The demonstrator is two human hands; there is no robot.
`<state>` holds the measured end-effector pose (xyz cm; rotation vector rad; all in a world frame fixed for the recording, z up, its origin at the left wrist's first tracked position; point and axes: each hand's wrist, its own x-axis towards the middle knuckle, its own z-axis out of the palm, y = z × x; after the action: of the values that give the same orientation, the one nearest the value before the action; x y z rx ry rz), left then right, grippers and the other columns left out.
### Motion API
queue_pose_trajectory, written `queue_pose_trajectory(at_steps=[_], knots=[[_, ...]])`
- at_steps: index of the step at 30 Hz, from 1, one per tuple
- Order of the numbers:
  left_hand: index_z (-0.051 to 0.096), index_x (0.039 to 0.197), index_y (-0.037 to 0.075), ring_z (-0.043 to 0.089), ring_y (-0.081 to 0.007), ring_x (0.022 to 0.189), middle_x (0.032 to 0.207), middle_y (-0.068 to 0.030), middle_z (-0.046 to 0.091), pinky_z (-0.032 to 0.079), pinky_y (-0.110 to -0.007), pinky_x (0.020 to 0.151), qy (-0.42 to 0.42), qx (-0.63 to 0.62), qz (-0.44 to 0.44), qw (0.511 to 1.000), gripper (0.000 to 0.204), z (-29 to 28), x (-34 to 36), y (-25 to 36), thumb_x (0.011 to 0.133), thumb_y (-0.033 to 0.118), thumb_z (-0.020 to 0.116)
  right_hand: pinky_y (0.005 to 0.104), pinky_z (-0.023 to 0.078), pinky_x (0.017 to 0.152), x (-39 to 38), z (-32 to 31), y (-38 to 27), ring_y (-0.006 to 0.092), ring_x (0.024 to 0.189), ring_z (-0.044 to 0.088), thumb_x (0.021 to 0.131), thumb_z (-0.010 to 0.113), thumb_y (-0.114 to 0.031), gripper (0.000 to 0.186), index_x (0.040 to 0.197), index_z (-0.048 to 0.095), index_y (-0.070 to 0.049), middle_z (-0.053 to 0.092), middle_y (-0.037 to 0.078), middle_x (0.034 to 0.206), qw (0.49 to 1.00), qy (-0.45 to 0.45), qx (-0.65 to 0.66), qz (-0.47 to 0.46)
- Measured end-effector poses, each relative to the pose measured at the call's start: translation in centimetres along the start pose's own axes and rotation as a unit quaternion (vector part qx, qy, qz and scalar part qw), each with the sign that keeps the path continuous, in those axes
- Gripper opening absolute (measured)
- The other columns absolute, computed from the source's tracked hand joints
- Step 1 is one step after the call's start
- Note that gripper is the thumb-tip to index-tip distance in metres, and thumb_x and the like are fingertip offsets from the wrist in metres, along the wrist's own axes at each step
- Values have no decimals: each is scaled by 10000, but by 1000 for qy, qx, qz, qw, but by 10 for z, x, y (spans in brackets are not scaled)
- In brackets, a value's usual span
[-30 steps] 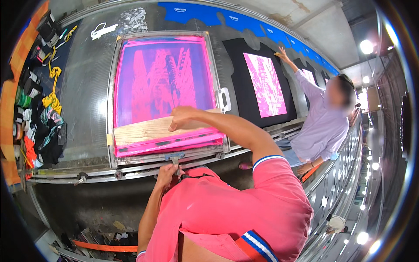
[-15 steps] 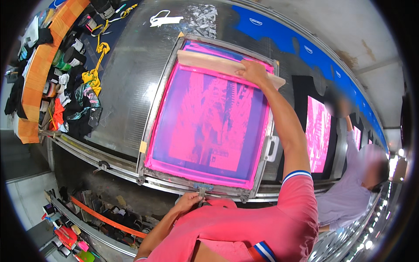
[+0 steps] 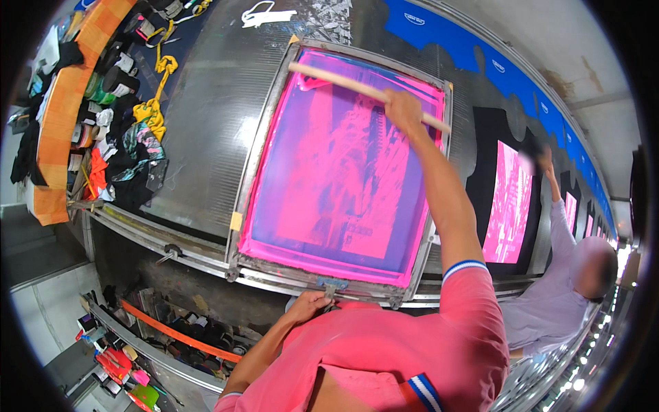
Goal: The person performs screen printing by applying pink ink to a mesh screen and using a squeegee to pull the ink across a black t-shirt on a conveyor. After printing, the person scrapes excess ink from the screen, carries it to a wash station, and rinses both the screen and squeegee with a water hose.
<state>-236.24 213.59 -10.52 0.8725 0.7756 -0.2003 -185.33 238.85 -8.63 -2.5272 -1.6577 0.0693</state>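
Observation:
A printing screen (image 3: pixel 263 159) in a metal frame lies on the long table, with pink ink spread over its purple mesh and along its edges. My right hand (image 3: pixel 403 110) is closed around a wooden squeegee (image 3: pixel 336 79), which spans the far part of the screen. Its narrow top edge faces up, and its lower edge is hidden. At the near rail, my left hand (image 3: pixel 309 304) is closed at a small metal bracket (image 3: pixel 331 283) on the middle of the frame's front side. My fingertips are partly hidden there.
To the right, a black fabric piece (image 3: pixel 489 130) bears a pink print (image 3: pixel 509 206); a co-worker's hand (image 3: pixel 544 159) reaches beside it. Bottles, jars and rags crowd the left end beside an orange board (image 3: pixel 55 137). A blue sheet (image 3: pixel 439 34) runs along the far side.
The squeegee has turned from showing its broad wooden face to showing its narrow top edge. My left hand stays at the bracket. The whole view has shifted slightly.

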Motion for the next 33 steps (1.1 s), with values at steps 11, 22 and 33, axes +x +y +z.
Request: queue_pose_trajectory(at_steps=[11,22,33], knots=[[664,1037,-39,673,-156,777,916,-118,714,545,-279,701,-99,-51,60,992,249,-21,29,-14,1010,176,541,465,552,770,-358,-6,-151,328,968,641,733,611,-65,311,1042,643,-83,677,154,1036,986,73,108,-104],[656,1043,39,685,-179,771,884,-70,697,558,-297,652,-63,-56,111,990,179,-4,23,-12,1004,167,537,443,533,817,-455,-50,-200,312,968,630,726,622,-109,341,1064,645,-71,675,116,1009,993,-11,104,-56],[699,1001,19,658,-126,805,890,-49,715,536,-288,718,-50,12,106,993,258,-19,21,-24,1002,244,571,509,534,727,-236,-73,-107,352,840,668,769,589,-104,256,981,719,-161,687,154,871,989,34,116,-80]])
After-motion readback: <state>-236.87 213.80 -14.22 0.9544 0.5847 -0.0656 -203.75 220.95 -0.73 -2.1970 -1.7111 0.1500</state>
